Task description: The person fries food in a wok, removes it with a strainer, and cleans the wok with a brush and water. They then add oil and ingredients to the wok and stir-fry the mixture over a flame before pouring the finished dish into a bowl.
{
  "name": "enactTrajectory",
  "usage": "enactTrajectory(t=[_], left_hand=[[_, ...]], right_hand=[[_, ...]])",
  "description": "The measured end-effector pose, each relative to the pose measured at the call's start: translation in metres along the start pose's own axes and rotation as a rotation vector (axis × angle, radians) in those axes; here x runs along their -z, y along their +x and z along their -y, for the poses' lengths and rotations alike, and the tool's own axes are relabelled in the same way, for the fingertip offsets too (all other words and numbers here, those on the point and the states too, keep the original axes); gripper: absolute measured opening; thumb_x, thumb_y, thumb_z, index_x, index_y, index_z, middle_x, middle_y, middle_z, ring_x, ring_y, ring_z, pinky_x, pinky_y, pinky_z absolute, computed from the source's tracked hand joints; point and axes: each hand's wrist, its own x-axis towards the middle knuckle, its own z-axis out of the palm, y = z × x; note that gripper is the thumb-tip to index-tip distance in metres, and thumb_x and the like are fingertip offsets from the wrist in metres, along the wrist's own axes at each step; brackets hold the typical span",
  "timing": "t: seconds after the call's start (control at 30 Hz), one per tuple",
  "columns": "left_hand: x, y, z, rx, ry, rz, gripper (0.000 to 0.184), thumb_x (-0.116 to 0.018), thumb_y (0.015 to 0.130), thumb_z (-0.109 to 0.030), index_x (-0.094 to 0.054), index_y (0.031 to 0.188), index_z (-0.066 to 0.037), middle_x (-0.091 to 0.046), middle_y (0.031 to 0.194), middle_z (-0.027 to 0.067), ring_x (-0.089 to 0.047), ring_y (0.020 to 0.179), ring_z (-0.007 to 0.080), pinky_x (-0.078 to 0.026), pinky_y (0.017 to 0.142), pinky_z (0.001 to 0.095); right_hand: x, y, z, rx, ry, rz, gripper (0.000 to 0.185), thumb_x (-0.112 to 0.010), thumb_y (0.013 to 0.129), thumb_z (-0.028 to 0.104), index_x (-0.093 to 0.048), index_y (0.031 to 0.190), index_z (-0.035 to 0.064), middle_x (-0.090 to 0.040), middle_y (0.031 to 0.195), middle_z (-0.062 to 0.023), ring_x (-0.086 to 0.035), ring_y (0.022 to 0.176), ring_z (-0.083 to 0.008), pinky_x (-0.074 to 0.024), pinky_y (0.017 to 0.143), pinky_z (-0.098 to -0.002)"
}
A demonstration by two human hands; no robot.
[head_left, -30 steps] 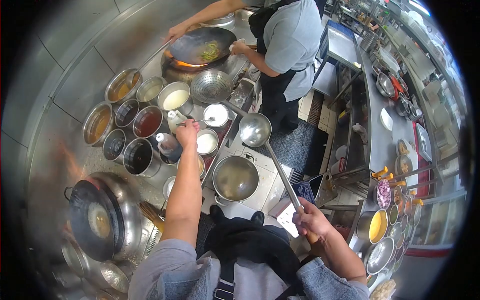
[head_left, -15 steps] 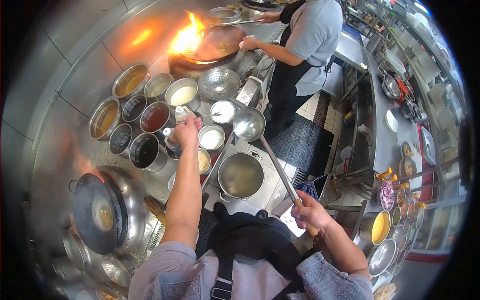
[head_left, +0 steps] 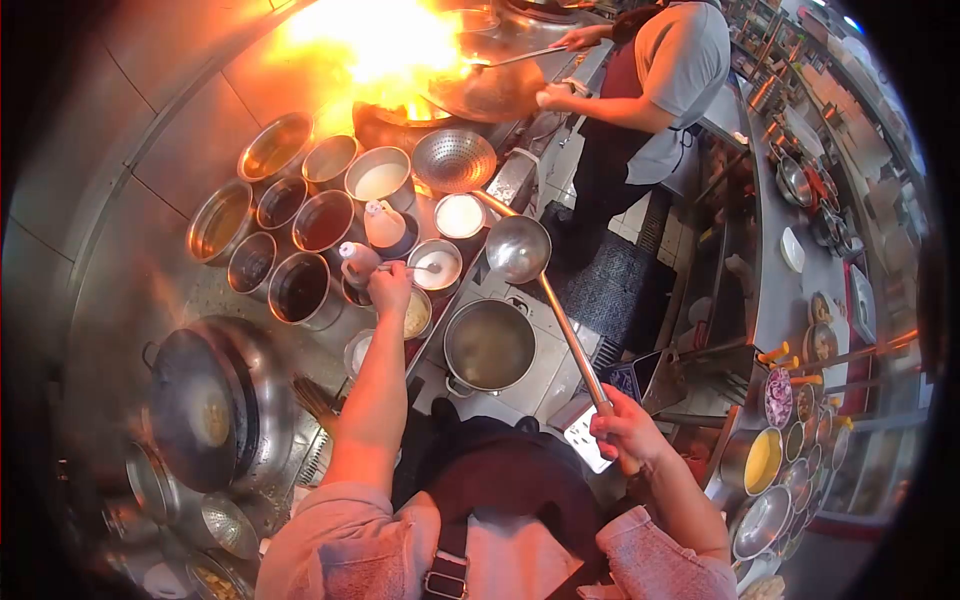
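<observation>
L hand (head_left: 388, 287): grip round spoon (head_left: 431, 267), tip at pot (head_left: 459, 275) w/ white stuff (head_left: 443, 256) | R hand (head_left: 626, 432): grip round ladle (head_left: 518, 250) | do: sm. scoop, spoon flat, ladle nr

Ladle (head_left: 568, 332): smooth, glossy metal; grip (head_left: 604, 407) wood-like. Spoon (head_left: 430, 267): thin, bright metal. Strainer (head_left: 454, 160): shiny, perforated metal. Large pot (head_left: 488, 388): smooth metal, soft sheen. Wok (head_left: 180, 380): dark, matt metal. Squeeze bottle (head_left: 384, 225): smooth plastic. Wall (head_left: 130, 230): smooth, reflective panels. Apron (head_left: 480, 460): matt, dark cloth. Sleeve (head_left: 655, 550): rough-looking cloth. Floor mat (head_left: 605, 285): rough, textured. Brush (head_left: 315, 400): coarse bristles.
</observation>
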Motion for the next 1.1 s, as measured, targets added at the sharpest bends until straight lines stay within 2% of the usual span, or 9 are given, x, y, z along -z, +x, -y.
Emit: enactTrajectory(t=[0.07, 0.13, 0.33, 0.73, 0.87, 0.93, 1.0, 1.07, 1.1], left_hand=[[-0.004, 0.001, 0.008, 0.072, -0.064, 0.021, 0.022, -0.055, 0.091, -0.015, -0.066, 0.091, 0.005, -0.069, 0.075, 0.0124, -0.067, 0.064, 0.017, -0.055, 0.058, 0.0277], [-0.005, -0.004, 0.01, 0.284, -0.466, -0.009, 0.021, -0.055, 0.093, -0.015, -0.063, 0.099, 0.004, -0.07, 0.083, 0.0137, -0.068, 0.07, 0.0191, -0.055, 0.061, 0.0287], [-0.002, -0.006, 0.019, 0.397, -0.632, -0.005, 0.023, -0.052, 0.095, -0.014, -0.059, 0.104, 0.006, -0.069, 0.09, 0.017, -0.069, 0.076, 0.0221, -0.057, 0.065, 0.0294], [0.04, -0.023, -0.023, 0.306, -0.677, 0.024, 0.019, -0.054, 0.094, -0.012, -0.06, 0.102, 0.003, -0.068, 0.088, 0.0169, -0.068, 0.074, 0.0214, -0.056, 0.065, 0.0297], [0.047, -0.051, -0.074, 0.198, -0.626, 0.067, 0.022, -0.052, 0.095, -0.013, -0.06, 0.106, 0.005, -0.068, 0.088, 0.0176, -0.068, 0.074, 0.0217, -0.055, 0.066, 0.0286], [0.051, -0.053, -0.073, 0.07, -0.417, 0.034, 0.023, -0.053, 0.094, -0.014, -0.063, 0.102, 0.005, -0.069, 0.085, 0.0164, -0.068, 0.072, 0.0208, -0.055, 0.065, 0.0284], [0.065, -0.055, -0.067, -0.192, 0.161, -0.089, 0.022, -0.055, 0.091, -0.015, -0.066, 0.096, 0.004, -0.071, 0.079, 0.014, -0.069, 0.069, 0.0182, -0.055, 0.063, 0.0278], [0.081, -0.059, -0.056, -0.2, 0.256, -0.16, 0.023, -0.055, 0.089, -0.017, -0.068, 0.09, 0.002, -0.071, 0.072, 0.0125, -0.069, 0.067, 0.0171, -0.055, 0.062, 0.0285], [0.087, -0.063, -0.05, -0.154, 0.287, -0.186, 0.024, -0.056, 0.088, -0.02, -0.07, 0.087, 0.0, -0.071, 0.072, 0.0123, -0.07, 0.068, 0.0224, -0.053, 0.065, 0.0344]], right_hand=[[0.005, 0.001, -0.002, -0.005, -0.009, 0.028, 0.064, -0.056, 0.085, 0.0, -0.028, 0.142, 0.0098, -0.049, 0.071, -0.0062, -0.045, 0.043, -0.0131, -0.0386, 0.039, -0.0246], [0.006, -0.002, -0.004, -0.014, -0.011, 0.057, 0.064, -0.054, 0.086, 0.0, -0.026, 0.142, 0.0082, -0.049, 0.073, -0.0067, -0.046, 0.045, -0.0126, -0.0396, 0.04, -0.0245], [0.007, -0.007, -0.011, 0.008, 0.024, 0.01, 0.06, -0.052, 0.086, 0.0, -0.029, 0.14, 0.0093, -0.048, 0.073, -0.0066, -0.043, 0.044, -0.012, -0.0397, 0.041, -0.0241], [0.019, -0.022, -0.009, 0.044, -0.018, 0.088, 0.062, -0.052, 0.086, -0.001, -0.025, 0.142, 0.0039, -0.048, 0.073, -0.0069, -0.044, 0.044, -0.013, -0.0404, 0.041, -0.0245], [0.017, -0.019, -0.002, -0.004, 0.002, 0.18, 0.063, -0.052, 0.086, -0.002, -0.026, 0.142, 0.0065, -0.046, 0.071, -0.0063, -0.043, 0.043, -0.0121, -0.0403, 0.04, -0.0241], [0.018, -0.02, -0.002, -0.041, 0.031, 0.217, 0.063, -0.052, 0.086, -0.002, -0.026, 0.142, 0.0074, -0.046, 0.071, -0.0061, -0.043, 0.043, -0.0119, -0.0401, 0.04, -0.0238], [0.018, -0.021, 0.001, -0.07, 0.06, 0.25, 0.062, -0.053, 0.086, -0.002, -0.028, 0.142, 0.0085, -0.046, 0.071, -0.0059, -0.043, 0.044, -0.0113, -0.0388, 0.04, -0.0231], [0.019, -0.022, 0.001, -0.075, 0.053, 0.261, 0.059, -0.052, 0.085, -0.002, -0.031, 0.139, 0.0091, -0.047, 0.071, -0.0057, -0.043, 0.042, -0.0119, -0.0361, 0.039, -0.0235], [0.02, -0.022, 0.001, -0.067, 0.058, 0.257, 0.057, -0.052, 0.084, -0.002, -0.034, 0.136, 0.0096, -0.047, 0.07, -0.0056, -0.044, 0.04, -0.0124, -0.0335, 0.037, -0.024]])
